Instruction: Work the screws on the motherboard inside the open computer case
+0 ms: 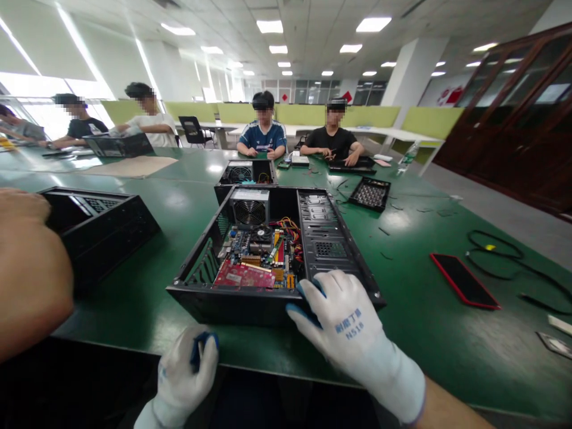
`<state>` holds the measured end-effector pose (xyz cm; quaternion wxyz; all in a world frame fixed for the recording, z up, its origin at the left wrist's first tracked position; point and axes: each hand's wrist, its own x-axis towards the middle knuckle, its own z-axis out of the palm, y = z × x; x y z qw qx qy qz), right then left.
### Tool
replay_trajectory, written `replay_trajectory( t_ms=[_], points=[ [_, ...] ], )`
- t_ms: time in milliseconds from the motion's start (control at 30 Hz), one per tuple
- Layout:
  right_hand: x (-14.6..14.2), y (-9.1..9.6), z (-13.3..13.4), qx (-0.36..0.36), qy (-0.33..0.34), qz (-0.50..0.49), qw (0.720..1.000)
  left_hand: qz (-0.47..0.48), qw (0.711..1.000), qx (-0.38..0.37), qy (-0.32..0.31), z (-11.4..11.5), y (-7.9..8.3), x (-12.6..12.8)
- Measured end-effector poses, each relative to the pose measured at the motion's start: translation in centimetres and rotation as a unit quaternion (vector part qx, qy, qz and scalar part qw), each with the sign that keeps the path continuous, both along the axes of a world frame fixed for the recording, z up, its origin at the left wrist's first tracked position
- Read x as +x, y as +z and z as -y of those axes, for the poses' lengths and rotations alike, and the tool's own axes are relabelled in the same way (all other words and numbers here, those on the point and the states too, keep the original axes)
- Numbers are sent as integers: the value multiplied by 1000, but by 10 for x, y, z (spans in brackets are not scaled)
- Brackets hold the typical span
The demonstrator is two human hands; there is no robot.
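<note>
An open black computer case [250,307] lies on its side in front of me. Inside it are a power supply [250,208] with a fan, a motherboard [261,244], a red expansion card [245,275] and bundled coloured wires [290,232]. My right hand [344,310], in a white glove with blue fingertips, grips the near rim of the case, thumb on the outer side. In a matching glove, my left hand [190,363] is closed just off the table's front edge, below the case's left corner. What its curled fingers hold, if anything, is hidden.
Another person's bare arm [33,274] reaches in at left beside a second black case [102,232]. On the green table [415,238] lie a red-edged phone [465,280], a black cable [504,256] and a black panel [370,193]. Several people work across the table.
</note>
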<state>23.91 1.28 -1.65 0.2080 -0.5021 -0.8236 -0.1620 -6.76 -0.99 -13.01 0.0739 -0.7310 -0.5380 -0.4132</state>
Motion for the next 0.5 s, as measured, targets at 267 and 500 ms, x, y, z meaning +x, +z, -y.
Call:
replay_trajectory(
  t_ms=[267, 500],
  points=[
    [3, 6, 23, 8, 14, 3, 1000, 10, 996, 50, -70, 26, 81, 16],
    [21, 8, 61, 24, 46, -12, 999, -63, 995, 9, -80, 10, 140, 28]
  ],
)
